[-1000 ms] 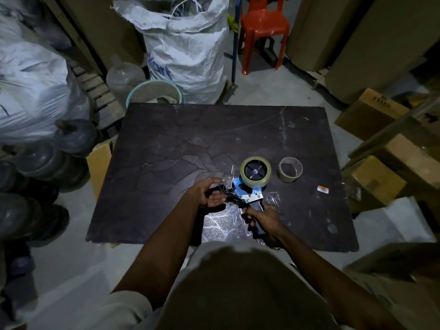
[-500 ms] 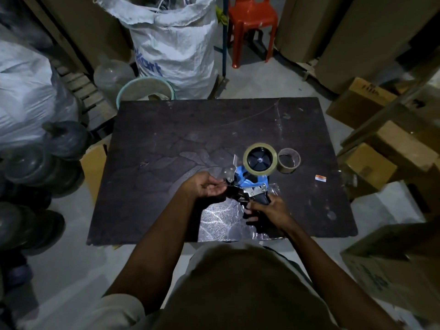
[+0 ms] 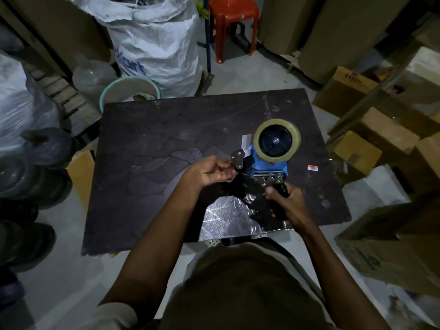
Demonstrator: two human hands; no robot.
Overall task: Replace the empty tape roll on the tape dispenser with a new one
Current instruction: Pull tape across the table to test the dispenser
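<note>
I hold the blue tape dispenser (image 3: 264, 166) above the dark table (image 3: 154, 144). A full roll of clear tape (image 3: 273, 158) sits on its black hub. My right hand (image 3: 289, 203) is wrapped around the black handle. My left hand (image 3: 210, 172) is palm-up at the front, its fingertips pinching at the grey metal flap (image 3: 238, 159). A white strip of tape end (image 3: 246, 141) sticks up just behind that flap. The empty cardboard core is hidden behind the raised roll.
Crinkled silvery plastic (image 3: 226, 222) lies at the table's near edge under my hands. A small orange label (image 3: 312, 167) lies to the right. Cardboard boxes (image 3: 357, 153) crowd the right side, with a white sack (image 3: 157, 41), a red stool (image 3: 233, 13) and a bucket (image 3: 129, 86) behind.
The dispenser has risen and tilted toward me, so the roll now covers the empty core. My left hand stayed at the front flap and my right hand kept the handle.
</note>
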